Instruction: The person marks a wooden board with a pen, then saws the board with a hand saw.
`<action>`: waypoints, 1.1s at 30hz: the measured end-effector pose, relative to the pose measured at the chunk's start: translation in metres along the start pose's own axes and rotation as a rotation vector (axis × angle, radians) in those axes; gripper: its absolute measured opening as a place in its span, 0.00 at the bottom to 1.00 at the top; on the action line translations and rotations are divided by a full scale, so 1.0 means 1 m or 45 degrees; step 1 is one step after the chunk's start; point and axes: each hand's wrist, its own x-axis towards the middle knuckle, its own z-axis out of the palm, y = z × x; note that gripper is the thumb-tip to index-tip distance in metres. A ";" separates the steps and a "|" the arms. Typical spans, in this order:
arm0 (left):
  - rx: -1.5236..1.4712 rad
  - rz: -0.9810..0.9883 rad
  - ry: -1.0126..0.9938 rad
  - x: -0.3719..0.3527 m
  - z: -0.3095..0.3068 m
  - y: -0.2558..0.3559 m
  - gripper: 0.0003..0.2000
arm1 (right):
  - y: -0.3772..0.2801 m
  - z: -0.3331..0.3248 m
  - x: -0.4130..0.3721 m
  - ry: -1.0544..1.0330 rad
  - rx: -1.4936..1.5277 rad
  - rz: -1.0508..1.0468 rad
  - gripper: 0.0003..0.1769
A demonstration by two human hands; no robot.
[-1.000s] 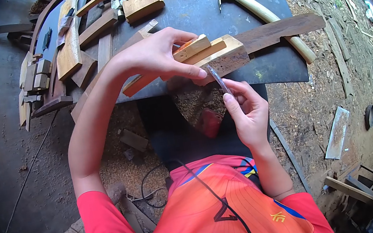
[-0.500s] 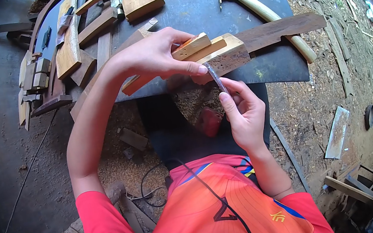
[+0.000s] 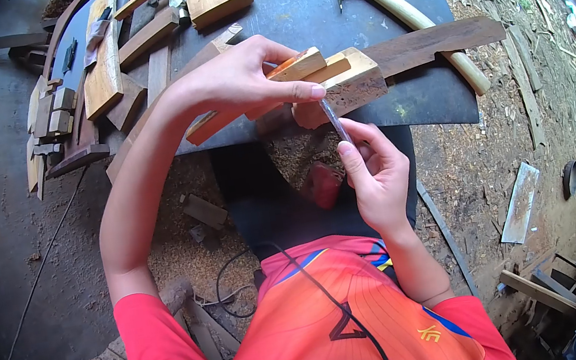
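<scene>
1. Offcuts point(image 3: 52, 119) are piled at the table's point(image 3: 322, 16) left.
2. The block point(image 3: 349, 87) is gripped at the table's near edge by the closed left hand point(image 3: 235, 83) (thumb along its near face).
3. A blade point(image 3: 333, 118) is pinched in the closed right hand point(image 3: 374, 174), tip touching the block.
4. A hammer point(image 3: 396, 4) is laid beyond.

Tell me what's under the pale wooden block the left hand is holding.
The pale block appears to rest on the dark tabletop, beside an orange-brown strip. The left hand covers its left part, so what's beneath there is hidden.

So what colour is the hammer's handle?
The hammer handle is pale yellowish wood, seen in the head view.
</scene>
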 end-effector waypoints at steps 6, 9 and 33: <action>0.016 0.041 -0.022 0.001 0.000 -0.005 0.34 | 0.004 0.000 0.001 -0.024 0.106 -0.006 0.16; 0.012 0.012 -0.023 0.001 0.000 -0.002 0.33 | 0.002 0.004 0.000 0.008 0.205 -0.036 0.16; -0.069 0.013 -0.066 0.008 -0.003 -0.012 0.32 | 0.021 0.007 0.004 0.061 0.007 -0.318 0.16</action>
